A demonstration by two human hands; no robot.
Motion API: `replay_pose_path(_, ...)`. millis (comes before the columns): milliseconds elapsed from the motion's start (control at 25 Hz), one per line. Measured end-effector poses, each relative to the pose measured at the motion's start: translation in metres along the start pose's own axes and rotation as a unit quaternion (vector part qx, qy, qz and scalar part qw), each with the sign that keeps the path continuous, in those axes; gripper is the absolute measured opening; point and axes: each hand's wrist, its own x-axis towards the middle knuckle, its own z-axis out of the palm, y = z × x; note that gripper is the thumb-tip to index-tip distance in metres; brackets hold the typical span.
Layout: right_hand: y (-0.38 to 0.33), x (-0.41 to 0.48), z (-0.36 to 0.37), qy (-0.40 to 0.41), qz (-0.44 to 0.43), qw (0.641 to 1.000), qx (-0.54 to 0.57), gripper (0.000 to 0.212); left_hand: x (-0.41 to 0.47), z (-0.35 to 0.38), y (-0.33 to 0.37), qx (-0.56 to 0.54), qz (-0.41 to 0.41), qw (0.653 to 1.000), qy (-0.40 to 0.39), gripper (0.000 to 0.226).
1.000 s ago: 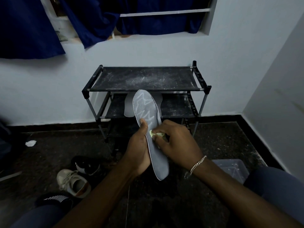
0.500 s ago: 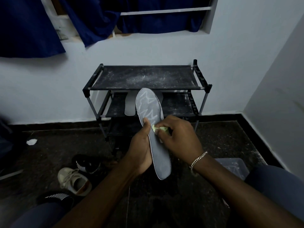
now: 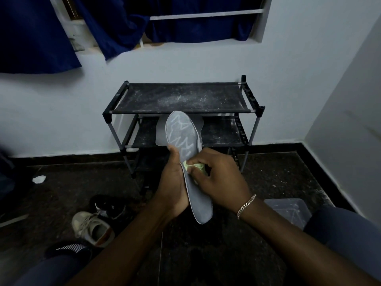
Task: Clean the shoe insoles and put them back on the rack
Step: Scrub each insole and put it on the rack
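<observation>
I hold a grey insole [image 3: 181, 133] with a pale zigzag pattern upright in front of me, toe end up. My left hand [image 3: 173, 182] grips its left edge near the middle, thumb on the face. My right hand [image 3: 218, 178] pinches a small pale green cloth [image 3: 193, 166] and presses it against the insole's middle. Behind the insole stands a black shoe rack [image 3: 181, 98] with dusty shelves. Another light insole [image 3: 159, 133] lies on its middle shelf, partly hidden by the one I hold.
Shoes lie on the dark floor at lower left: a beige sneaker [image 3: 92, 228] and a black striped one [image 3: 107, 205]. A clear plastic box [image 3: 288, 209] sits at right by my knee. A white scrap [image 3: 39, 179] lies at left. Blue curtains hang above.
My right hand with the cloth has slid up the insole from near its middle toward the patterned toe half. The left hand keeps its grip.
</observation>
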Motion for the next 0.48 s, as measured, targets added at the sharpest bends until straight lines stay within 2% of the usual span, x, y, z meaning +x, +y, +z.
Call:
replay_pose_path(160,0.0014,0.0046,-0.0016,0.025,0.006,1.000,0.005,0.010,-0.0008,0.0030,-0.0042,-0.003,0.008,1.000,-0.008,0.079)
replay_pose_path(280,-0.0053,0.0002,0.0011,0.002,-0.019,1.000,0.022,0.010,-0.0002,0.0021,-0.0040,-0.018,0.014,1.000,0.001,0.082)
replay_pose_path(480,-0.0014,0.0034,-0.0062,0.006,0.002,1.000,0.006,0.009,-0.0027,0.0039,-0.0055,-0.027,0.016,0.999,-0.010,0.076)
